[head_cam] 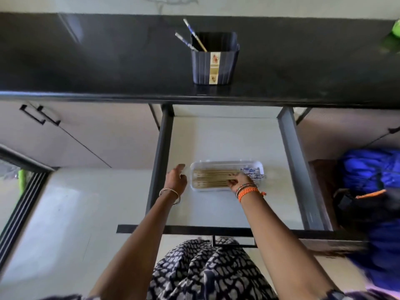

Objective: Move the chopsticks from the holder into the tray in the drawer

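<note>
Chopsticks (194, 38), two left, lean in the holder (215, 61) at twelve o'clock from our hands. Our right hand (237, 180) presses bent fingers on those in the tray (227, 164); our left hand (176, 179), loosely open, is empty.

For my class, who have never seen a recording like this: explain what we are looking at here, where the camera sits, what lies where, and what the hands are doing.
There is no machine here. One wide-angle camera worn on a person's head looks forward and down, so you see their own two bare arms. On the dark counter stands a dark holder with two chopsticks in the holder sticking out. Below it, a drawer is pulled open, and in it lies a clear tray with many chopsticks in the tray lying flat side by side. The right hand rests on those, fingers bent over them; whether it actually holds any I cannot tell. The left hand is open beside the tray's left end and holds nothing.
</note>
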Action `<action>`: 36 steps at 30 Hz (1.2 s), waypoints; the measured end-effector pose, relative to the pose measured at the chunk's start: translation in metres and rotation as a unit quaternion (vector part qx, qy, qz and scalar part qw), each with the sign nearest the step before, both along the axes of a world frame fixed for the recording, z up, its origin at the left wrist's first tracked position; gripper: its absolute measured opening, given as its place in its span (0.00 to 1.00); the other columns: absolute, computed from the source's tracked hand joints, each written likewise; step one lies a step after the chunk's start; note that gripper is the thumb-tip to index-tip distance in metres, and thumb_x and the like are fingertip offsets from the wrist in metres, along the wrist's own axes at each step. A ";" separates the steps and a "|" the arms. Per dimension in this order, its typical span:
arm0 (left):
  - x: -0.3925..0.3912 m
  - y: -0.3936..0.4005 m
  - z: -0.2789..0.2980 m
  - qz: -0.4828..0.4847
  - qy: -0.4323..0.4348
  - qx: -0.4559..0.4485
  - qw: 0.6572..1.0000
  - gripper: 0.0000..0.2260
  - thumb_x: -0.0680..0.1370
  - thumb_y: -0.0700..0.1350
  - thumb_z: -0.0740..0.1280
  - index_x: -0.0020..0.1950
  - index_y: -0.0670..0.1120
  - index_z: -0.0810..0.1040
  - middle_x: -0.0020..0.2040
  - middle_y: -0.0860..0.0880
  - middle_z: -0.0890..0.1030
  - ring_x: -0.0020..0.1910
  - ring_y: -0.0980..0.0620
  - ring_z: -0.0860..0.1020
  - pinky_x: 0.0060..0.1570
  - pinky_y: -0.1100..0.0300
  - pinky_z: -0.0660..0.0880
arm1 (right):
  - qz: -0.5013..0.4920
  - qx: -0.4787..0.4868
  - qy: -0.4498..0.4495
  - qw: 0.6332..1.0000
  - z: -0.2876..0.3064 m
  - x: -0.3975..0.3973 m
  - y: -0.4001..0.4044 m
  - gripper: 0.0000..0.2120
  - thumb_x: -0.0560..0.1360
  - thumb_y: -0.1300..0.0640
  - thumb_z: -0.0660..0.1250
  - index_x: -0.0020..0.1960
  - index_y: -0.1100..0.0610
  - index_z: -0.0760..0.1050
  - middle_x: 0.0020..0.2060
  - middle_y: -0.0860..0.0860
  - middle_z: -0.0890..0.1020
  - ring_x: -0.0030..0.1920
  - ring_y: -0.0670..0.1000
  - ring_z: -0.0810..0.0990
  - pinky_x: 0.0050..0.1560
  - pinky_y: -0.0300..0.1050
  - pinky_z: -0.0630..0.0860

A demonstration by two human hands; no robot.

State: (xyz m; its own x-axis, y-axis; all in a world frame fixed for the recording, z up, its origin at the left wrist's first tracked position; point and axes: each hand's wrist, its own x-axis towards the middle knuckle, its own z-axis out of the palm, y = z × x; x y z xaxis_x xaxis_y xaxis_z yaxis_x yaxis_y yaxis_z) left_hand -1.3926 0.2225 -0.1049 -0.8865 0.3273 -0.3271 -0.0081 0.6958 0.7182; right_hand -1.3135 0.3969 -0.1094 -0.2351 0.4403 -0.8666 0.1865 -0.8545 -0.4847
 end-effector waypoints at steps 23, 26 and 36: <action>-0.142 0.082 0.149 -0.010 0.160 0.218 0.963 0.19 0.76 0.33 0.58 0.66 0.42 0.70 0.65 0.44 0.75 0.63 0.49 0.74 0.61 0.62 0.69 | 0.274 0.700 0.096 0.653 0.222 -0.211 0.071 0.12 0.71 0.62 0.67 0.52 0.66 0.79 0.47 0.58 0.82 0.45 0.49 0.77 0.52 0.45 0.77; -0.172 0.103 0.170 0.003 0.177 0.225 0.958 0.19 0.76 0.32 0.57 0.66 0.41 0.69 0.65 0.43 0.75 0.64 0.48 0.74 0.62 0.62 0.69 | 0.451 0.661 -0.025 0.600 0.232 -0.271 0.087 0.29 0.64 0.40 0.71 0.54 0.61 0.76 0.44 0.51 0.77 0.43 0.51 0.76 0.40 0.44 0.73; -0.201 0.112 0.145 0.039 0.172 0.192 0.965 0.18 0.76 0.31 0.57 0.65 0.43 0.71 0.64 0.45 0.76 0.63 0.47 0.74 0.60 0.62 0.71 | 0.607 0.556 -0.088 0.561 0.201 -0.338 0.119 0.26 0.69 0.32 0.64 0.32 0.54 0.66 0.29 0.49 0.71 0.29 0.49 0.70 0.30 0.41 0.64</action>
